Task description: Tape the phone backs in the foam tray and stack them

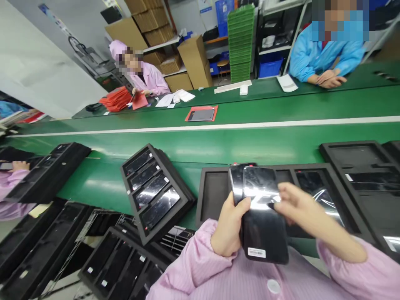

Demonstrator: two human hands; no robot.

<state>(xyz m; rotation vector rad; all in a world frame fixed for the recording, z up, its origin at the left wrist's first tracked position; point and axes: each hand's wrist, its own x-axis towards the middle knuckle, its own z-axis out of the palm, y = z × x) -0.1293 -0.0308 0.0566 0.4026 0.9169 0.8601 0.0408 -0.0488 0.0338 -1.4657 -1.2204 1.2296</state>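
My left hand [227, 227] is closed around the left edges of two overlapping black phone screens. The upper phone screen [264, 231] is glossy and has a white barcode label near its lower end. Behind its left side shows part of the lower phone screen [236, 180]. My right hand [292, 204] is at the right edge of the upper screen, its fingers bent together. A small dark bit shows at its fingertips, too small to name. Beneath both hands lies a black foam tray [212, 196], with another dark screen [318, 193] in its right compartment.
A tilted tray stack [184, 196] of screens stands left; another screen tray [371, 146] is right. More trays [118, 262] sit lower left. Across the green belt [150, 146] lies a panel on a red sheet [215, 109]. Two co-workers sit opposite; another person's hand [20, 166] shows far left.
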